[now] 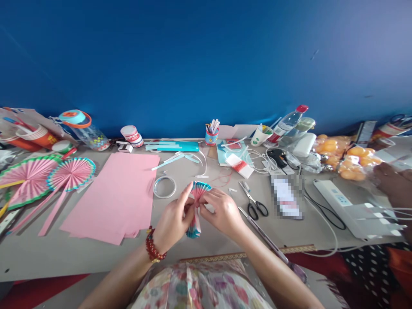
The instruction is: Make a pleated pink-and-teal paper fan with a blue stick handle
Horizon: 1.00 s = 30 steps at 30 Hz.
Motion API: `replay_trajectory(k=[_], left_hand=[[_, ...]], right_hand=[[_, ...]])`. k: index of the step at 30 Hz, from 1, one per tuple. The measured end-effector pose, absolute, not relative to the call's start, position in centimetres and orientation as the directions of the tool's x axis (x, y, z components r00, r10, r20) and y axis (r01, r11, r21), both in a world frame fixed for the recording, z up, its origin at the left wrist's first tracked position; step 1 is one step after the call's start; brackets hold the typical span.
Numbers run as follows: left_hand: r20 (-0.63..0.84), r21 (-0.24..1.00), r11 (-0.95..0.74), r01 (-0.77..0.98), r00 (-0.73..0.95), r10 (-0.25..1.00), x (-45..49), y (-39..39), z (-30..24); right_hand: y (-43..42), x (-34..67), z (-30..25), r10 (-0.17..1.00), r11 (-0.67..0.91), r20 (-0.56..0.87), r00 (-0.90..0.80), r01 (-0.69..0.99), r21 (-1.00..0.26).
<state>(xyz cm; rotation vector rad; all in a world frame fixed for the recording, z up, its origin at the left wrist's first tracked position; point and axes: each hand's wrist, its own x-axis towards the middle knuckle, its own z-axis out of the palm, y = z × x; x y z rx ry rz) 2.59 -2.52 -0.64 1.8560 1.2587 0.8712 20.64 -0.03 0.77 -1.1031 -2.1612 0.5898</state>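
Observation:
Between my hands is a pleated paper fan (193, 229), pink with blue edges, pinched at its middle so both ends spread out. My left hand (177, 219) grips it from the left, fingers closed at the waist. From the other side my right hand (222, 210) pinches the same spot; whether a thread is in those fingers is hidden. A thin red thread (225, 177) lies loosely behind the right hand, near a white card wound with red thread (240, 165). Black-handled scissors (253, 204) rest to the right, blades partly apart.
Pink paper sheets (112, 193) are stacked at left, beside finished round paper fans (71, 174). A roll of clear tape (165, 187) sits behind my left hand. Right are a power strip (344, 206) with cables and a plastic bottle (288, 122). Another person's hand (392, 184) shows at far right.

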Motion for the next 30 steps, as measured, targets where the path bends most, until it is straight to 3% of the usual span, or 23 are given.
replay_trajectory(k=[11,18,23,27,30], left_hand=[[0.121,0.85,-0.244,0.467,0.278,0.953,2.0,-2.2,-1.0],[0.002,0.919,-0.106,0.379,0.264,0.965,0.3,-0.8,-2.7],[-0.006,0.927,-0.069,0.369,0.198,0.98,-0.5,-0.3,-3.0],[0.098,0.898,-0.14,0.416,0.122,0.988,-0.2,-0.4,-2.6],[0.182,0.862,-0.199,0.467,0.082,0.98,0.0,-0.6,-2.5]], right_hand=[[0.9,21.9,0.4,0.892,0.448,0.272,-0.361,0.631,-0.633],[3.8,26.0,0.2,0.924,0.382,0.245,-0.294,0.665,-0.642],[5.3,27.8,-1.1,0.951,0.269,0.279,-0.136,0.81,-0.522],[5.2,27.3,-2.5,0.942,0.31,0.236,-0.238,0.886,-0.345],[4.7,26.7,-3.0,0.919,0.374,0.25,-0.305,0.876,-0.305]])
